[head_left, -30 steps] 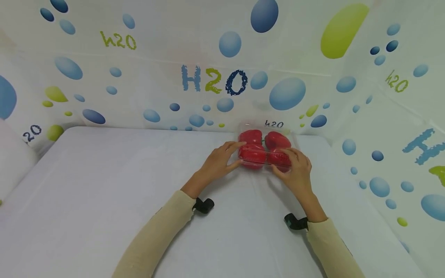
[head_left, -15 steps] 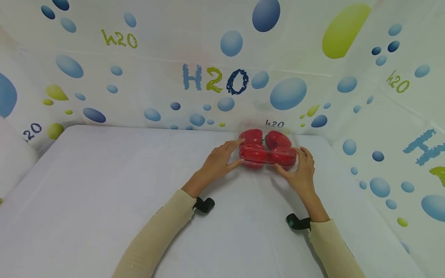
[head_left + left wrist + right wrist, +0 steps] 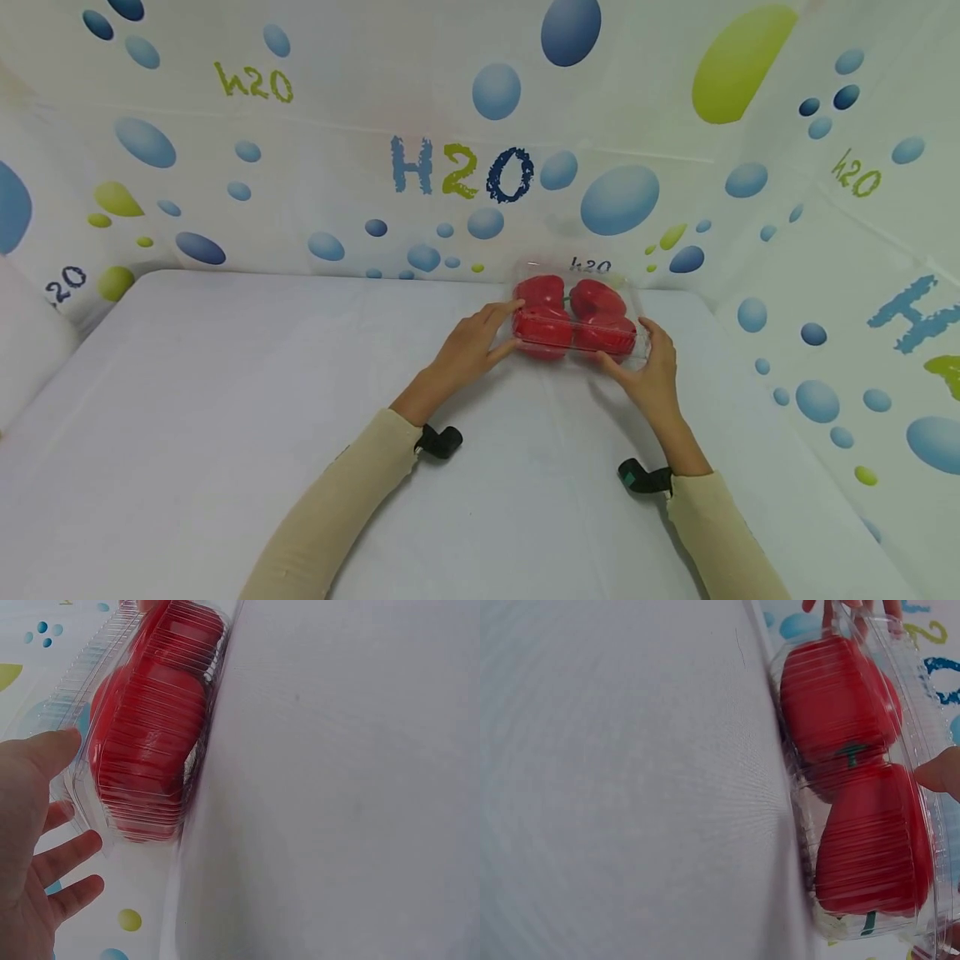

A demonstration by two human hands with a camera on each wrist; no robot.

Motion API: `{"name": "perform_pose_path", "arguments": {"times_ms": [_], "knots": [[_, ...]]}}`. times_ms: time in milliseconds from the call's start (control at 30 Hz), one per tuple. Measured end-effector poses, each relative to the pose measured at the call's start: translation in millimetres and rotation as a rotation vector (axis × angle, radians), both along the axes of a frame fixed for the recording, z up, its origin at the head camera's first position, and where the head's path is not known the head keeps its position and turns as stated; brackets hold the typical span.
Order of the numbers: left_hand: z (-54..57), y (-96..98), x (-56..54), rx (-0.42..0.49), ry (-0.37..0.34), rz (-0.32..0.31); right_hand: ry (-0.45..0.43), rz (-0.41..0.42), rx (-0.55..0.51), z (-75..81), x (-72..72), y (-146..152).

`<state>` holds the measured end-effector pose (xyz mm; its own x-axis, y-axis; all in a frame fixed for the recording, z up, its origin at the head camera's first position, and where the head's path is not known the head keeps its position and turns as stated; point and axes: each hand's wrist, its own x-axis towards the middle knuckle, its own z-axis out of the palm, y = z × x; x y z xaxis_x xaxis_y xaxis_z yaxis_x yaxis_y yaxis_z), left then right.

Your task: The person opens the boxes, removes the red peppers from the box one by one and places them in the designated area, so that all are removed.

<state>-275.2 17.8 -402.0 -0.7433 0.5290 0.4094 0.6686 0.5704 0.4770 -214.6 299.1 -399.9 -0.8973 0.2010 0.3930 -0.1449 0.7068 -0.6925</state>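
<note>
Your left hand point(image 3: 467, 344) is touching the left end of the clear, ribbed plastic box point(image 3: 642, 348), fingers extended, not grasping. Your right hand point(image 3: 654, 367) is spanning its front right corner; can't tell if it's grasping or only touching. Box is sitting by the white-covered desk's point(image 3: 300, 375) far edge, nearer the far right corner, holding four glossy red bell peppers point(image 3: 600, 333).

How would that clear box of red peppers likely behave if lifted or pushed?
The clear box would probably flex if squeezed; its ribbed walls look thin. Being broad and low, it would likely slide rather than tip. The red peppers might shift inside, since gaps show around them.
</note>
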Motion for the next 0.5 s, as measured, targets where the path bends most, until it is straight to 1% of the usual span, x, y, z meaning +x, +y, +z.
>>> {"name": "perform_pose_path", "arguments": {"times_ms": [67, 133, 167, 200, 300, 333, 400, 433, 500], "knots": [[0.0, 0.5, 0.2, 0.002, 0.006, -0.002, -0.014, 0.003, -0.042, -2.2, -0.3, 1], [0.3, 0.7, 0.6, 0.006, 0.004, -0.002, -0.022, 0.012, -0.065, -8.7, -3.3, 5], [0.3, 0.7, 0.7, 0.007, 0.004, -0.002, -0.041, 0.015, -0.087, -9.1, -3.9, 6], [0.3, 0.8, 0.8, 0.009, 0.005, -0.002, -0.042, 0.018, -0.099, -15.6, -7.8, 11], [0.9, 0.7, 1.0, 0.007, 0.005, 0.001, -0.084, 0.026, -0.145, -15.3, -9.8, 14], [1.0, 0.7, 1.0, 0.006, 0.004, 0.003, -0.101, 0.031, -0.174, -11.7, -8.1, 13], [1.5, 0.9, 1.3, 0.006, 0.005, 0.004, -0.116, 0.032, -0.195, -14.2, -9.5, 15], [1.8, 1.1, 1.4, 0.005, 0.003, 0.004, -0.131, 0.035, -0.218, -9.3, -6.5, 11], [1.8, 1.5, 1.6, 0.003, 0.003, 0.007, -0.131, 0.041, -0.254, -12.8, -7.7, 14]]}}
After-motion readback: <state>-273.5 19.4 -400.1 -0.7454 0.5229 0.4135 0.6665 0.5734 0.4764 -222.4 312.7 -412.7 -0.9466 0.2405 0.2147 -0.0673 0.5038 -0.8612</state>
